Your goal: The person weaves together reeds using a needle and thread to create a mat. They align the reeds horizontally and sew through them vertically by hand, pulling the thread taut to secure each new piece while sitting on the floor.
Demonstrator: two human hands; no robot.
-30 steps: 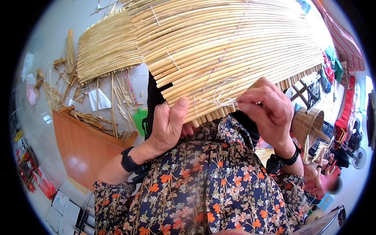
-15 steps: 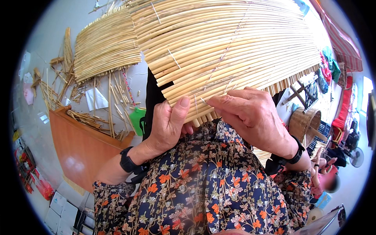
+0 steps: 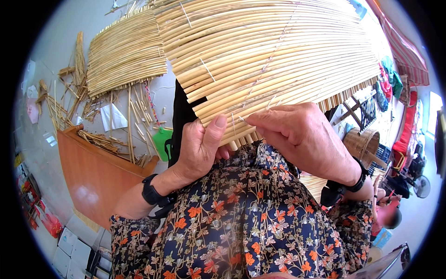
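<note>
A large mat of pale yellow reeds [image 3: 278,60], bound by rows of stitched thread, spreads away from my lap. My left hand [image 3: 197,146] grips its near left corner, thumb on top and the other fingers curled beneath, mostly hidden. Beside that thumb, a short white thread [image 3: 241,119] rises from the reeds. The thumb and forefinger of my right hand [image 3: 304,135] are pinched together at this thread's end, just above the near edge. The right hand's other fingers are folded under. Both wrists wear black bands.
A second reed mat [image 3: 125,58] lies on the floor at the far left, with loose stalks [image 3: 76,97] and white paper [image 3: 113,117] around it. An orange-brown wooden panel [image 3: 93,181] stands left. At right are a woven basket [image 3: 361,141] and a person [image 3: 389,215].
My right hand's knuckles and wrist have shifted slightly right, while its fingertips stay by the white thread. The left hand and the mat are almost still.
</note>
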